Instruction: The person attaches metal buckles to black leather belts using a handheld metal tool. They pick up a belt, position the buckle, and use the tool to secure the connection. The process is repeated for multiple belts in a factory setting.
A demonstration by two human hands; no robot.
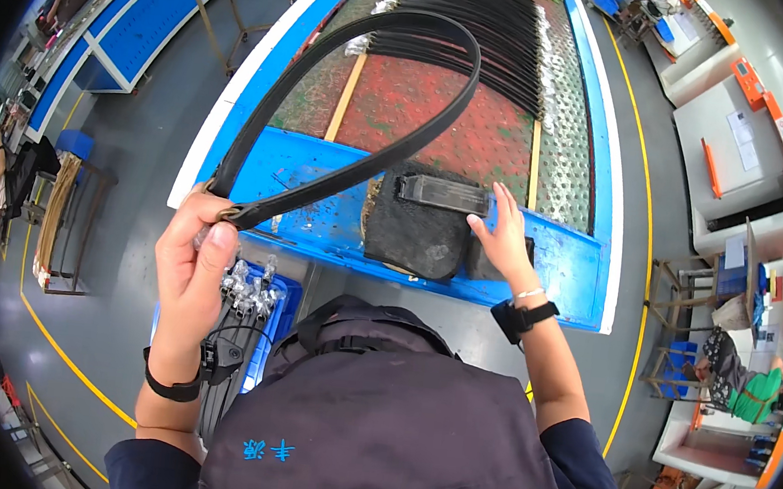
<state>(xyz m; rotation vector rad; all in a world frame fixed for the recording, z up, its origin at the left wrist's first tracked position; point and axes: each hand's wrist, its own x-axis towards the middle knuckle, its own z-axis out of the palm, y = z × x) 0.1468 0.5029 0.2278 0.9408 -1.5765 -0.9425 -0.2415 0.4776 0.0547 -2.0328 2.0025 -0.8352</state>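
Gripping a looped black belt (pixel 369 82), left hand (pixel 190 258) is clenched; right hand (pixel 503 238) lies spread on a black pad (pixel 416 233).

Bright even light, sharp centre, fisheye-bent black rim.

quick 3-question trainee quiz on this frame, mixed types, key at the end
1. True or false: the left hand grips a looped black belt.
2. What does the right hand touch? A) a black rectangular block on the blue workbench edge; B) a yellow tray; C) a hammer.
3. Fill in: beyond the bench edge, a row of black ___ lies on the table.

Key: 1 true; 2 A; 3 belts.
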